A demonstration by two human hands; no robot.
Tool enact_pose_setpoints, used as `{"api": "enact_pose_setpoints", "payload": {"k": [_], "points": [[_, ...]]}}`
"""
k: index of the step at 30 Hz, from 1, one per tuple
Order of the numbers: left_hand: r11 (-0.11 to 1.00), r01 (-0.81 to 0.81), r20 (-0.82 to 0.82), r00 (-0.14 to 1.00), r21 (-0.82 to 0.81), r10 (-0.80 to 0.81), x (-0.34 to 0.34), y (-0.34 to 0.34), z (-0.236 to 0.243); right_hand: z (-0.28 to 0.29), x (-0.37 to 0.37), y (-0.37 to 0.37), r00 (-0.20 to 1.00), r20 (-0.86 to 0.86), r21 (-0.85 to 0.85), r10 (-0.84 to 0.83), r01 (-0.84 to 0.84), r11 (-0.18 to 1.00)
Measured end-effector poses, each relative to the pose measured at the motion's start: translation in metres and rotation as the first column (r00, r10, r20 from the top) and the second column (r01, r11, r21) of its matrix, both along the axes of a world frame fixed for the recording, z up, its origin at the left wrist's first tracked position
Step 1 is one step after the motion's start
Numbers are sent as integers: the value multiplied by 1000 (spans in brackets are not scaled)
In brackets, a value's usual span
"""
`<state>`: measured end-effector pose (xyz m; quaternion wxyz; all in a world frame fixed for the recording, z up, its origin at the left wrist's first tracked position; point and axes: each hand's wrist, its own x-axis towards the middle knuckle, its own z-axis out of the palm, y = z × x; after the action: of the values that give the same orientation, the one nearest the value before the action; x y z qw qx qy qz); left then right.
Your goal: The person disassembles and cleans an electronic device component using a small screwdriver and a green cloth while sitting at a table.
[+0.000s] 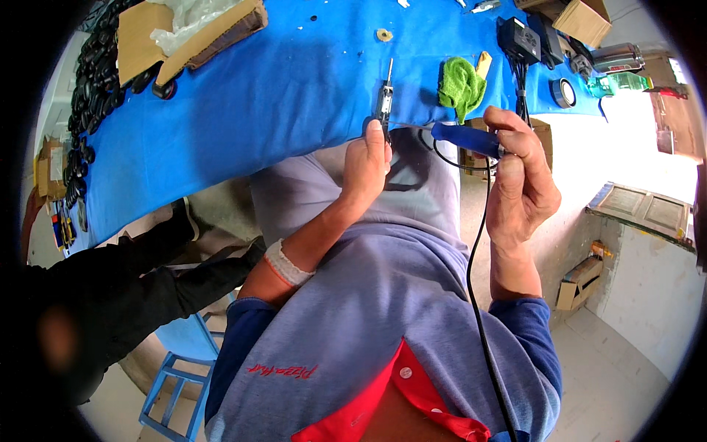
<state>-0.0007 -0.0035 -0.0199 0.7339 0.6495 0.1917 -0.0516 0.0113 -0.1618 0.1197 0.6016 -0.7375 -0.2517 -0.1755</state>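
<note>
My left hand (368, 158) is closed around the lower end of a slim black-and-white part (385, 99), thumb on top. A thin metal rod points away from me out of its far end. To its right, my right hand (524, 173) pinches a tool by its blue handle (465, 138). The handle points left, toward the part, and a faint thin line runs between them. I cannot make out the tool's tip or its exact kind. Both hands are raised at the near edge of the table. Close by the blue handle lies a green cloth (462, 85).
A blue-covered table (221, 125) spans the far side. On it are a cardboard box (140, 44), several black rounded objects (88, 103), a black power box (520, 40) and a tape roll (563, 93). A black cable (475, 287) hangs before me. A person's dark-clothed legs (169, 295) and blue chair (180, 361) are left.
</note>
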Motion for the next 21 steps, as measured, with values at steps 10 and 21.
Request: {"api": "enact_pose_setpoints", "payload": {"k": [10,21], "points": [[999,-33,9,999,43,33,0,-3,2,5,1,1,991,11,-80,-131,132,988],[1000,6,-22,1000,15,-6,0,0,7,-5,5,2,978,124,41,-167,163,986]]}}
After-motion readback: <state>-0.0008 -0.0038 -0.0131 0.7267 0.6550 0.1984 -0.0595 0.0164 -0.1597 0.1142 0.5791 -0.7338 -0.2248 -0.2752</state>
